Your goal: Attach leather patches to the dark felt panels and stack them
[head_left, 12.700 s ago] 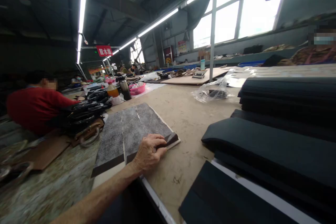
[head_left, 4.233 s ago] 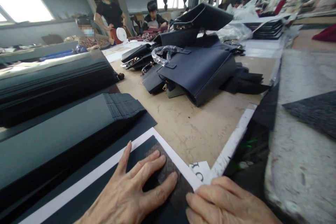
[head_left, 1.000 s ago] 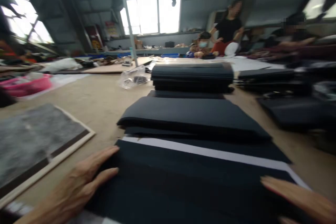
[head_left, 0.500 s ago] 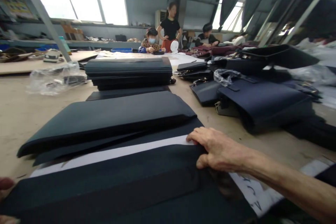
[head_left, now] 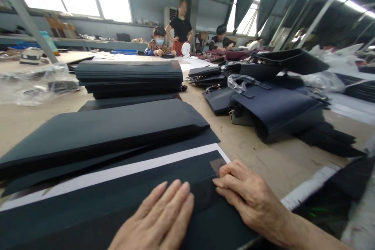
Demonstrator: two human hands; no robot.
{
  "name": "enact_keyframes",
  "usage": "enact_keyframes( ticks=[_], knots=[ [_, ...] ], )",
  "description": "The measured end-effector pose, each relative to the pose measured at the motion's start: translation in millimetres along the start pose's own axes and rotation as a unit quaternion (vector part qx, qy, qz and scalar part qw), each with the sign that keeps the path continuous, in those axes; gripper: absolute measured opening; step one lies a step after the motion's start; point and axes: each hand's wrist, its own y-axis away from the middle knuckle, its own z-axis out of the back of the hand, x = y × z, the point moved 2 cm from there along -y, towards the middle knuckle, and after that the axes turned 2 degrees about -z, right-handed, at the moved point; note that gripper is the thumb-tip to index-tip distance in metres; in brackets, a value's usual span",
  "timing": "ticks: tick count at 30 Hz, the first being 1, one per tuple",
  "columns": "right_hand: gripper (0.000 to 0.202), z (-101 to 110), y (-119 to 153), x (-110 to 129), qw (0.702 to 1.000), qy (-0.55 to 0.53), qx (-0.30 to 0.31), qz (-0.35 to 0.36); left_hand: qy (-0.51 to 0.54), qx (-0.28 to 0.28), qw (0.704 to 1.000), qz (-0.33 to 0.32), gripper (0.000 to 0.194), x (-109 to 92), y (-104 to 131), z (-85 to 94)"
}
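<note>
A dark green leather-like panel (head_left: 123, 191) lies in front of me on a white sheet (head_left: 164, 159), which shows along its far edge. Across the panel runs a darker strip (head_left: 96, 218). My left hand (head_left: 158, 218) rests flat on it, fingers stretched out side by side. At the panel's right end, my right hand (head_left: 249, 195) has its fingers bent and pressed together at the end of the strip, beside a small brown patch (head_left: 217, 165). Whatever lies under those fingertips is hidden. Just beyond lies a thick folded dark panel (head_left: 117, 125).
A neat stack of dark panels (head_left: 129, 76) stands farther back. Dark blue handbags (head_left: 281, 103) lie at right, one handle wrapped in plastic. Clear plastic wrap (head_left: 38, 82) sits at left. Several people work or stand at the far tables, one in a black shirt (head_left: 181, 27).
My left hand has come from the left edge onto the panel and lies flat. The right hand has slid down and right from the far edge, its fingers now drawn together. The view has shifted right.
</note>
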Motion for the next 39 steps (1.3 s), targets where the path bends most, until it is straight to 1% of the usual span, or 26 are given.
enact_keyframes(
  ticks=[1,3,5,8,11,13,17,20,23,25,28,33,35,37,39],
  knots=[
    [0.017,-1.9,2.1,-1.5,1.0,-0.003,0.0,-0.001,-0.013,0.001,1.0,-0.026,0.044,-3.6,-17.7,-4.6],
    [0.016,-4.0,4.2,-4.5,1.0,-0.006,0.003,0.004,-0.006,0.021,0.999,-0.042,0.044,-7.8,-42.1,-13.5],
    [0.014,-4.4,5.3,-6.9,1.0,-0.009,0.002,0.01,-0.005,0.041,0.998,-0.048,0.044,-9.2,-50.0,-19.1],
    [0.012,-4.1,7.0,-8.9,1.0,-0.021,0.001,0.007,-0.03,0.075,0.995,-0.062,0.045,-8.0,-41.7,-20.4],
    [0.012,-4.5,8.2,-9.4,1.0,-0.029,0.006,-0.001,-0.047,0.08,0.994,-0.059,0.048,-5.6,-30.9,-17.2],
    [0.013,-5.0,8.1,-9.3,1.0,-0.03,0.008,-0.002,-0.046,0.082,0.995,-0.046,0.048,-4.8,-27.9,-16.2],
    [0.015,-5.9,6.7,-9.3,1.0,-0.028,0.007,0.002,-0.01,0.065,0.998,0.004,0.043,-5.3,-26.4,-17.2],
    [0.016,-6.1,7.3,-9.6,1.0,-0.029,0.008,0.0,0.039,0.065,0.996,0.036,0.045,-6.0,-23.3,-19.5],
    [0.017,-6.4,9.6,-10.0,0.999,-0.028,0.016,-0.004,0.04,0.081,0.995,0.034,0.049,-6.4,-20.9,-20.8],
    [0.018,-6.5,10.9,-10.0,0.999,-0.03,0.019,-0.003,0.037,0.084,0.995,0.029,0.049,-6.0,-21.9,-20.3],
    [0.019,-6.6,11.1,-9.5,1.0,-0.024,0.016,0.002,0.05,0.082,0.995,0.04,0.05,-5.2,-26.7,-19.2],
    [0.019,-6.7,9.6,-7.9,1.0,-0.009,0.003,0.01,0.021,0.053,0.997,0.042,0.054,-5.7,-34.9,-17.9],
    [0.018,-6.4,9.0,-7.1,1.0,-0.008,0.004,0.009,0.01,0.031,0.998,0.047,0.058,-5.8,-35.0,-17.2],
    [0.018,-6.0,8.4,-6.5,1.0,-0.004,0.008,0.006,-0.005,0.006,0.998,0.057,0.056,-5.9,-32.0,-17.6],
    [0.018,-5.5,8.0,-6.1,1.0,0.004,0.011,0.007,-0.011,-0.034,0.996,0.076,0.055,-5.7,-26.4,-19.4]
  ],
)
